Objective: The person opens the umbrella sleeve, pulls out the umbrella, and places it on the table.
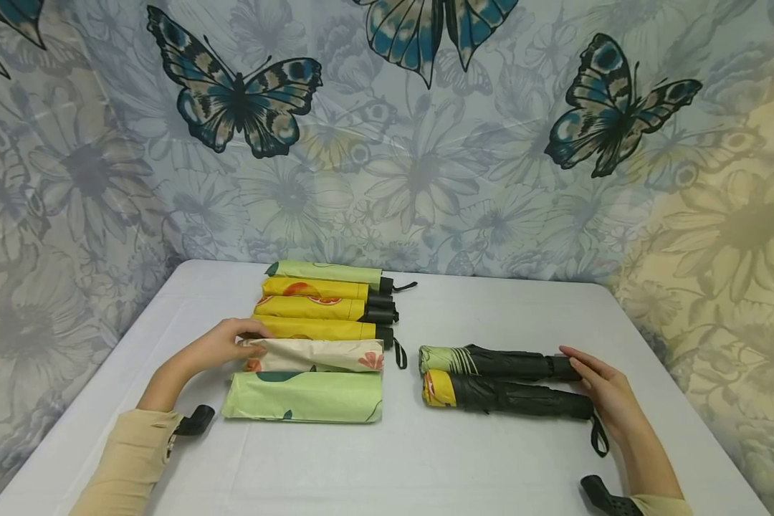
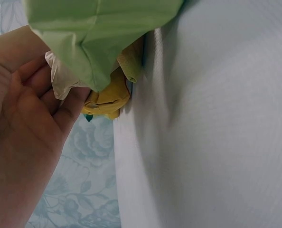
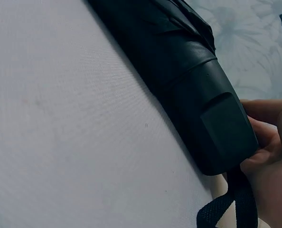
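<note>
Taking the bench's (image 1: 464, 466) middle as my clock centre, I pick up the left hand (image 1: 214, 351) at nine o'clock, and it's pinching the left end of the cream floral bundle (image 1: 329, 355)! Right behind that bundle lie three yellow umbrellas (image 1: 309, 308), side by side, around ten to eleven, with a far green umbrella (image 1: 335, 272) at eleven. A light-green bundle (image 1: 309, 398) sits against the cream one's near side. Swinging over to three o'clock, here's a green-and-black umbrella (image 1: 506, 362), and just in front of it a yellow-and-black umbrella (image 1: 522, 399), strap (image 1: 600, 438) dangling. And the right hand (image 1: 609, 390), farther out at three, touches the green-and-black handle; whether the fingers close round it, I can't tell.
</note>
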{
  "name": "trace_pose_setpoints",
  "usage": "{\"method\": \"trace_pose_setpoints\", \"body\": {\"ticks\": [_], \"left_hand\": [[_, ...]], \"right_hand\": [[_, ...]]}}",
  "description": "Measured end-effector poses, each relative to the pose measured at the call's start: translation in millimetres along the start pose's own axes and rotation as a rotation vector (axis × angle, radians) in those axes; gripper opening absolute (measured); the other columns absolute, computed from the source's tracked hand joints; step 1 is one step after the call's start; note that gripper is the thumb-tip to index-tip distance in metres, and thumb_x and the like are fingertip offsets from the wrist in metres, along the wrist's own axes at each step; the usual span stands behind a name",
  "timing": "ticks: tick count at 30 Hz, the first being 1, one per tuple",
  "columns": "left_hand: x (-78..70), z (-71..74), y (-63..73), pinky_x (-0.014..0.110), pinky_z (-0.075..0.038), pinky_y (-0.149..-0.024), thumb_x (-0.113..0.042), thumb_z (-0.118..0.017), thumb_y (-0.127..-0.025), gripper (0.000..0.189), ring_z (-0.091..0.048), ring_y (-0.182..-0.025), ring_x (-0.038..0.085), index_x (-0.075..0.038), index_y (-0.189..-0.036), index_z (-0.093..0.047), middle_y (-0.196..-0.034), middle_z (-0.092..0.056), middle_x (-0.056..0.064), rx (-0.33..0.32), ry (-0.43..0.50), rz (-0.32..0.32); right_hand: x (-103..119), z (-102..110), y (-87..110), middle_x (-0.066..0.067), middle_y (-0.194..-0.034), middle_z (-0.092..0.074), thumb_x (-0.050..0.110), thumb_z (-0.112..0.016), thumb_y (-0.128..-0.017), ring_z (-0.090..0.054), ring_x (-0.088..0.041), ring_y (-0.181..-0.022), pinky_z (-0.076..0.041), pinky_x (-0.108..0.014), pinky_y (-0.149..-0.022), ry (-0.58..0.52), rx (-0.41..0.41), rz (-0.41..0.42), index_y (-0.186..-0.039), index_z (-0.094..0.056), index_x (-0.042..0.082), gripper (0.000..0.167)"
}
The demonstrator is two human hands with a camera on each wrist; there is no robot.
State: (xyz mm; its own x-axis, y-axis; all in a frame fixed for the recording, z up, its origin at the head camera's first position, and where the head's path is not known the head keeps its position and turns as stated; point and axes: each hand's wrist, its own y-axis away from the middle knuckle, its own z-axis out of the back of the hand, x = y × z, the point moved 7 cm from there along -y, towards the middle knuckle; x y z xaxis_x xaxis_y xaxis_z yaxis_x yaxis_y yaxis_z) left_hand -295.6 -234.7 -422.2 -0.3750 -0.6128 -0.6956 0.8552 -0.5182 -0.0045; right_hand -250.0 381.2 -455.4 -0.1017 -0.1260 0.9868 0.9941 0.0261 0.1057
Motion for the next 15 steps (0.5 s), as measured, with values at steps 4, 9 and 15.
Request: {"method": "trace_pose_setpoints", "body": {"ticks": [4,9,15], "left_hand": [[0.0,-0.2,-0.1,0.025,-0.052,-0.08,-0.019,-0.069,-0.091,0.021,-0.059,-0.09,0.003,-0.01,-0.11,-0.069,-0.102,-0.069,0.003,0.002,0.0,0.0],[0.5,-0.4,-0.5,0.025,-0.052,-0.081,-0.019,-0.069,-0.091,0.021,-0.059,-0.09,0.002,-0.01,-0.11,-0.069,-0.102,-0.069,0.003,-0.001,-0.006,-0.009],[0.5,-0.1,-0.8,0.025,-0.052,-0.081,-0.018,-0.069,-0.091,0.021,-0.059,-0.091,0.002,-0.009,-0.11,-0.069,-0.102,-0.069,0.003,-0.003,-0.011,-0.014]], "right_hand": [[0.9,-0.9,0.4,0.031,-0.115,-0.062,0.032,-0.054,-0.101,-0.046,0.025,-0.11,0.002,-0.045,-0.125,0.021,-0.021,-0.02,-0.147,-0.046,0.015,0.05],[1.8,-2.1,1.1,0.032,-0.111,-0.063,0.034,-0.056,-0.099,-0.046,0.024,-0.108,0.004,-0.055,-0.122,0.042,-0.05,-0.03,-0.145,-0.049,0.015,0.049],[2.8,-3.4,2.2,0.026,-0.112,-0.067,0.031,-0.057,-0.099,-0.05,0.02,-0.112,-0.014,-0.013,-0.121,0.011,-0.07,0.019,-0.143,-0.051,0.011,0.048]]}}
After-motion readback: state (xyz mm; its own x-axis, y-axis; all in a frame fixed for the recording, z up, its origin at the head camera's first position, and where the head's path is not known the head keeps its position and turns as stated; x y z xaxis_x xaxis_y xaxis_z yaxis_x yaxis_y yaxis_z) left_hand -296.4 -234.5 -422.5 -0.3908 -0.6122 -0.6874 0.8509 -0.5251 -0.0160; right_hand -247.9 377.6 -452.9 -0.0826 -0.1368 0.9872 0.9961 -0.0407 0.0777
